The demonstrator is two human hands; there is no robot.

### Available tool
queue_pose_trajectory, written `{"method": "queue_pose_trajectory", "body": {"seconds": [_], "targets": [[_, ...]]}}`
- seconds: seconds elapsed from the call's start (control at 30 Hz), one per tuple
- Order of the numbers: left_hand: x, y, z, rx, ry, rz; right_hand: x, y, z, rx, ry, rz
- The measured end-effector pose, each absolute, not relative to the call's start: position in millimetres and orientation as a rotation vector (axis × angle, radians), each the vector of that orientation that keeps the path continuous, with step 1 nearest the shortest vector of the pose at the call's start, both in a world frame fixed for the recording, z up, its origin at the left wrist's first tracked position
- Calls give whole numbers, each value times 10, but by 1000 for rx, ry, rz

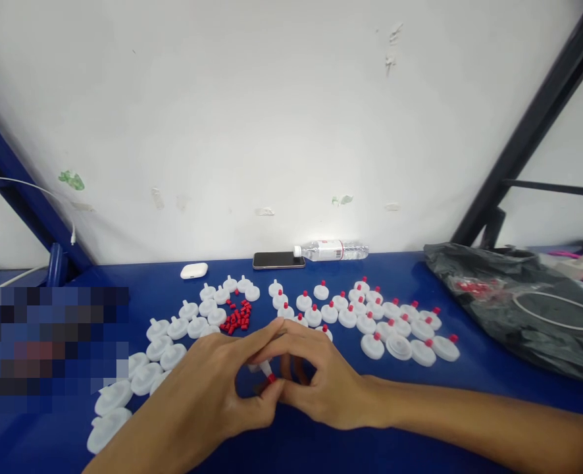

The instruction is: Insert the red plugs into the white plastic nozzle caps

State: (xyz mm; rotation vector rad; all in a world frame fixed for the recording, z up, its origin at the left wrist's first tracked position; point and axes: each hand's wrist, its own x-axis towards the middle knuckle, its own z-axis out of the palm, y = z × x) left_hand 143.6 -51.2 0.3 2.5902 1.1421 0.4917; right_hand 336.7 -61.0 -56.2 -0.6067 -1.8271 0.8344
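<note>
My left hand (222, 382) and my right hand (324, 382) meet at the front middle, fingertips touching, both closed round one white cap (266, 368) with a red tip. Most of that cap is hidden by my fingers. Several white round caps with bare spouts (173, 356) lie to the left, partly behind my left forearm. A small pile of red pieces (238, 317) sits just beyond my hands. On the right lie several white caps fitted with red tips (399, 347).
A black phone (278, 261), a clear bottle (333, 250) and a white case (193, 270) lie along the blue table's (138, 283) back edge by the wall. A dark plastic bag (508, 322) with a white cable covers the right side. The left corner is pixelated.
</note>
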Motion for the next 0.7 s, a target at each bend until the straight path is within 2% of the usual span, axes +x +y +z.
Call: {"method": "queue_pose_trajectory", "body": {"seconds": [0.23,0.43,0.53,0.7], "targets": [[1411,-504,-17,2455,1285,467,3366,-600,-492,-735,-1789,861],[1332,-588,139,1942,1444,724,3359,-591,-474,-978,-1704,974],[1241,-540,149,1832,1251,760,3360,-600,-476,-1006,-1680,1043],[1096,-253,-17,2013,798,680,3366,-604,-456,-968,-1649,1088]]}}
